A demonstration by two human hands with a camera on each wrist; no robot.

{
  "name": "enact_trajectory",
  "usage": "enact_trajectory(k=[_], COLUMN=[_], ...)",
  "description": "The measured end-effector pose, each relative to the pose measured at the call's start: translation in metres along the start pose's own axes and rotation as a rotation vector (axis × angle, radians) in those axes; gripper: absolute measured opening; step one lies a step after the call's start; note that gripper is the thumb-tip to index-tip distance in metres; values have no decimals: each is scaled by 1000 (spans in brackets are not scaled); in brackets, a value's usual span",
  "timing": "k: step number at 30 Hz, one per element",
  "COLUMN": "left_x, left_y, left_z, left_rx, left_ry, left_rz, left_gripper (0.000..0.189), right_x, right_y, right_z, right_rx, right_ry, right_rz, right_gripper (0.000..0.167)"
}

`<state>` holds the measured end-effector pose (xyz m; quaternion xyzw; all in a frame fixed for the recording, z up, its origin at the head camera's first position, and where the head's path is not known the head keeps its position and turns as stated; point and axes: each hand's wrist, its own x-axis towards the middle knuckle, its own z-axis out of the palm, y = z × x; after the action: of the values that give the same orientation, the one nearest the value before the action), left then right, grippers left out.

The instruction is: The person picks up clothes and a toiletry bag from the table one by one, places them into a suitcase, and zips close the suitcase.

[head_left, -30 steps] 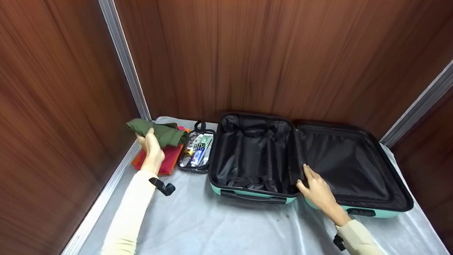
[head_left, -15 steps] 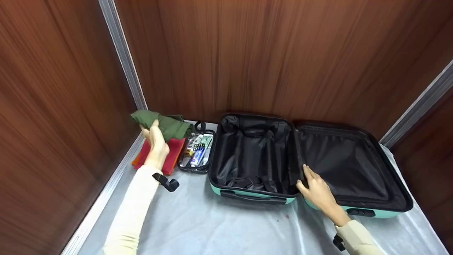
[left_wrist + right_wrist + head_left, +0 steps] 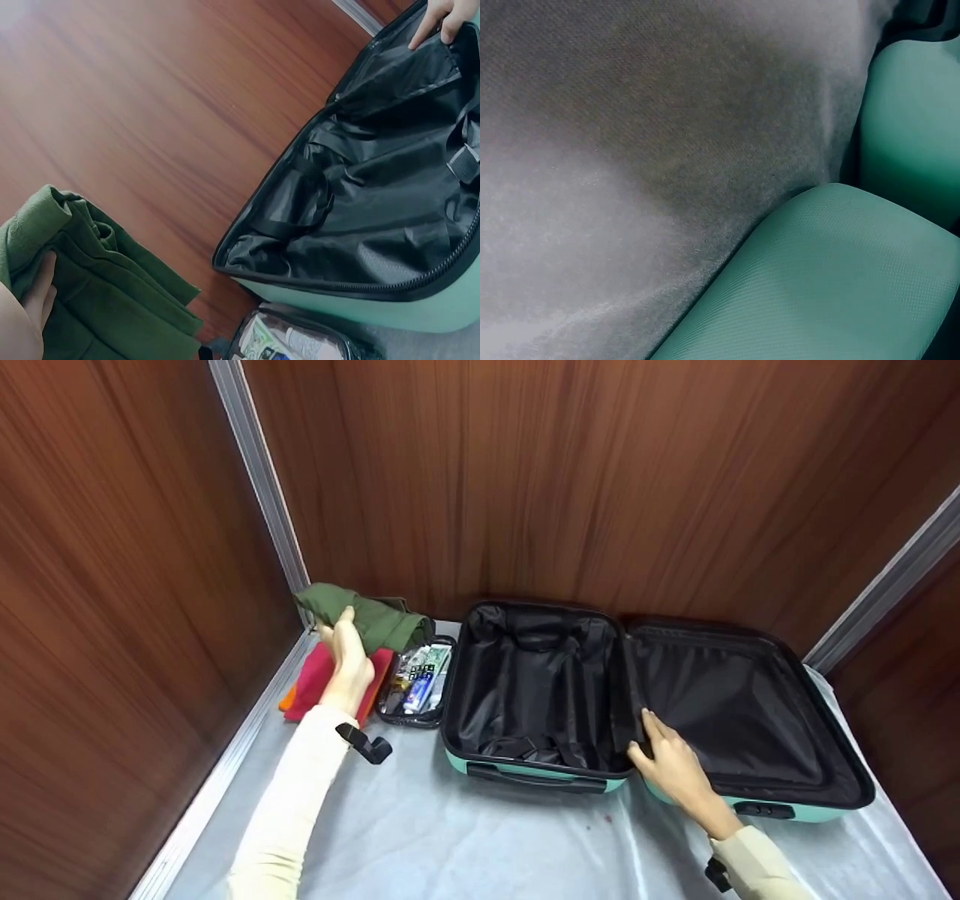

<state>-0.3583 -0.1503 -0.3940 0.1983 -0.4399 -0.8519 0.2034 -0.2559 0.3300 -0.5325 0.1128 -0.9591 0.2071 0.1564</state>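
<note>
My left hand (image 3: 346, 660) grips a folded dark green garment (image 3: 386, 624), raised above a red folded cloth (image 3: 311, 682). In the left wrist view the garment's (image 3: 120, 292) thick folded edge and layers show, with fingers against its side. A mint green suitcase (image 3: 459, 763) lies spread open, its black lining showing in both halves. At the seam between the halves rests my right hand (image 3: 675, 765), fingers laid on the black inner edge. Only the green shell (image 3: 832, 277) and the sheet appear in the right wrist view; the right hand is out of that frame.
A clear toiletry bag (image 3: 390, 718) with black trim, holding tubes and small items, sits left of the suitcase. Orange cloth (image 3: 287, 701) peeks from under the red one. Brown wood-grain panels (image 3: 547, 480) stand behind and at both sides; a pale sheet (image 3: 450, 840) covers the surface.
My left hand has lifted the green garment and carried it rightward, uncovering more of the red cloth and overlapping the toiletry bag's top. The right hand stays in place.
</note>
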Motion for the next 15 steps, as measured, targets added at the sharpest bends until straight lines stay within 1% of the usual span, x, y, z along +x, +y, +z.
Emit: enact_trajectory(k=[3,6,15], left_x=[-1,-3,-15], left_y=[-2,-4,-9], left_z=[5,10,26], left_rx=[-29,-37,-26], left_ry=[-1,-11,-49], left_rz=[3,-15,-41], left_gripper=[73,74,76], right_x=[0,0,-2], right_y=[1,1,2], right_z=[0,-1,-2], right_rx=[-1,-2,17], right_ry=[1,6,9], right_rz=[-1,-2,-12], right_gripper=[63,63,63])
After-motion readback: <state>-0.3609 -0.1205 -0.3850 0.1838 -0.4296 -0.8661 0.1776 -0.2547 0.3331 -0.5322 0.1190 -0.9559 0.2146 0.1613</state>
